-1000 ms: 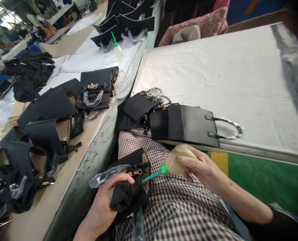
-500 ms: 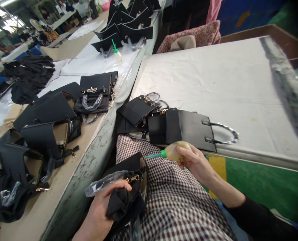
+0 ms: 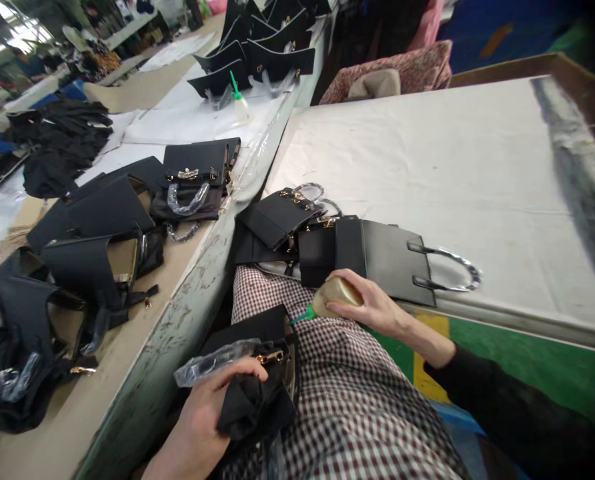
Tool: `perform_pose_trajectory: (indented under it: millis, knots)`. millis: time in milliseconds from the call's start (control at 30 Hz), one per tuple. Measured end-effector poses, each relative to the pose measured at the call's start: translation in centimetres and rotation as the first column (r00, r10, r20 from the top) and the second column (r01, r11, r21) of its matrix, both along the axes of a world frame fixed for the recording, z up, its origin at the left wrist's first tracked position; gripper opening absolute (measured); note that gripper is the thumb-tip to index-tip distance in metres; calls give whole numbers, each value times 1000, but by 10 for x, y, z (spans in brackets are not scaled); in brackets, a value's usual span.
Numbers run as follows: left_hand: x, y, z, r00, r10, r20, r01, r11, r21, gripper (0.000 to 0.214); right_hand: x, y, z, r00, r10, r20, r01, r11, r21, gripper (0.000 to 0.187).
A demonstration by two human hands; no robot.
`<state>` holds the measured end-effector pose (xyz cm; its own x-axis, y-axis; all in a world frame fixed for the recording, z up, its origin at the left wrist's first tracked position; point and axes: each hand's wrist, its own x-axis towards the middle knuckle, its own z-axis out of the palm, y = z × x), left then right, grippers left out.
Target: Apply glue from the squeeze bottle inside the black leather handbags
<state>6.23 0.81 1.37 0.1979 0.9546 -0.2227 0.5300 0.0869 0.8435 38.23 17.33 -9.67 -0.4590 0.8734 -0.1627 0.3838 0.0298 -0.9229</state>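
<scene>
The bag [image 3: 257,393] your left hand [image 3: 202,413] grips is matt black, leather-like and soft enough to crumple. It has a shiny gold metal clasp [image 3: 270,358] and a handle [image 3: 212,360] wrapped in crinkled clear film. The bottle [image 3: 335,293] in your right hand [image 3: 372,307] looks like smooth, cloudy yellowish plastic, with a green plastic nozzle [image 3: 302,315]. Woven checked cloth [image 3: 357,400] covers your lap. The table [image 3: 427,153] carries a matt white sheet, slightly smudged. The bench edge [image 3: 192,313] beside you shows chipped, worn paint.
</scene>
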Motion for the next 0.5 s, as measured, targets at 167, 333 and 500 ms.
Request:
perform_pose_trajectory:
  millis: [167, 333, 500]
  knots:
    - [-1, 0, 0, 1000, -29, -8, 29, 999, -15, 32, 1, 0, -5, 996, -70, -51, 69, 997, -30, 52]
    - [0, 1, 2, 999, -33, -40, 34, 999, 26, 30, -1, -3, -9, 988, -93, -126, 73, 985, -158, 47]
    - [-6, 3, 10, 968, 160, -192, -102, 954, 282, 28, 5, -9, 3, 719, -525, -455, 178, 772, -610, 36]
